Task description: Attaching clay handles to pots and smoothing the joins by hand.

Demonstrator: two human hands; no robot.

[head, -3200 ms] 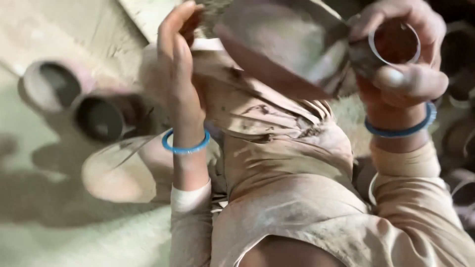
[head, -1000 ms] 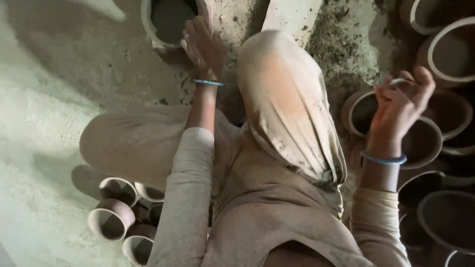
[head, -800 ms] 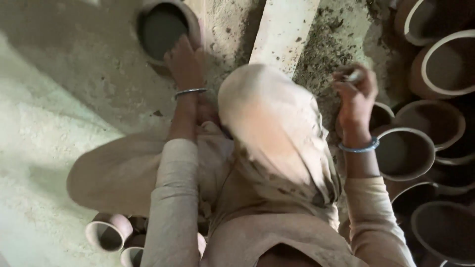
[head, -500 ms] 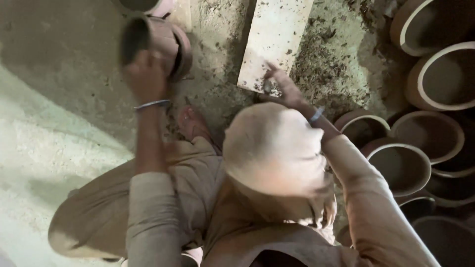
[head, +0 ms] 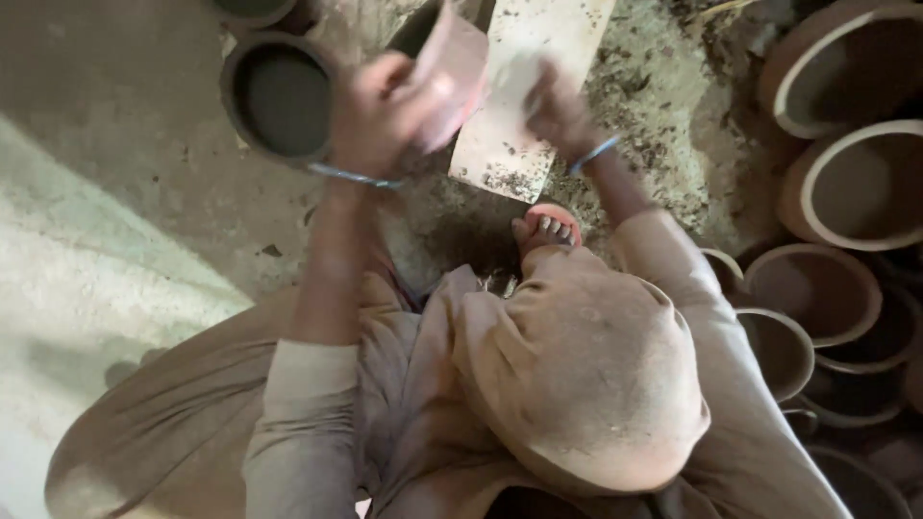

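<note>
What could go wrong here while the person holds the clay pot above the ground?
The left hand alone holds the clay pot in the air, blurred by motion; it might slip and break on the ground or on the dark pot below. The right hand rests on the gritty slab, and the bare foot lies near it, so a falling pot could hit the toes.

A single head-worn camera looks almost straight down from above the seated person, close enough that the bent knee under dusty cloth (head: pixel 586 375) fills the near centre of the frame. The view faces the earthen floor (head: pixel 144 135) ahead. The left hand (head: pixel 375 115) and right hand (head: pixel 558 111) reach toward the far edge, both blurred. Clay pots (head: pixel 817 288) crowd the right side. No second view shares this scene.
</note>
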